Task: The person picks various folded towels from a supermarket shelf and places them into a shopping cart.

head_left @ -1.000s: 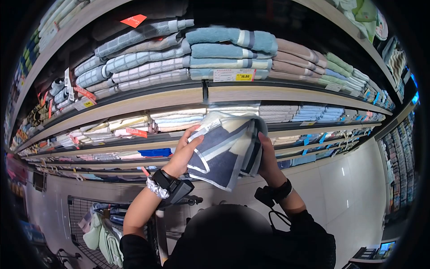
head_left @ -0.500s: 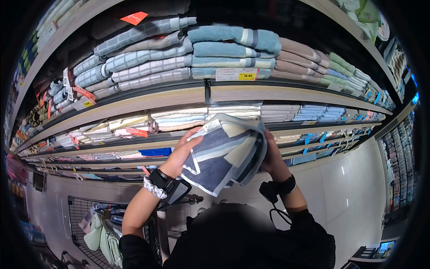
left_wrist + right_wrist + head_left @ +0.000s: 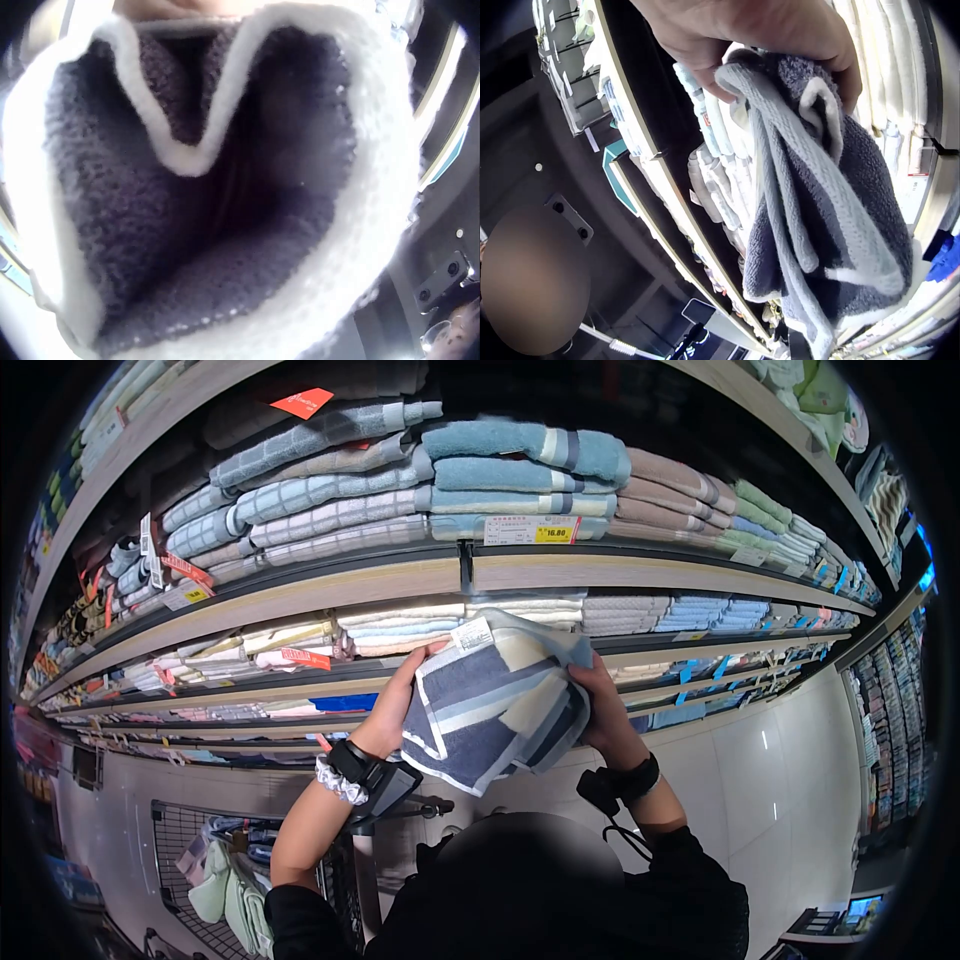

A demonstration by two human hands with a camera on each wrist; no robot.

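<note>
Both hands hold a towel (image 3: 475, 710) with navy, light blue and cream blocks and a white border, in front of the shelves in the head view. My left hand (image 3: 396, 705) grips its left edge, close to a white label (image 3: 472, 635). At the opposite side my right hand (image 3: 607, 710) pinches the cloth, thumb on top. In the right wrist view the towel (image 3: 832, 195) hangs in folds from the right hand (image 3: 757, 30). Its dark, folded inner side (image 3: 187, 247) fills most of the left wrist view; only a strip of the left hand shows at the top.
Folded blue-green towels (image 3: 525, 475) are stacked on the shelf above, behind a price tag (image 3: 532, 530). White towels (image 3: 400, 625) lie on the shelf below. A wire shopping cart (image 3: 165, 860) holding green cloth (image 3: 240, 900) stands at lower left.
The towel's lower edge has swung left and its striped face is spread wider. The right hand moved slightly right, and its thumb now shows over the cloth. The label is more visible.
</note>
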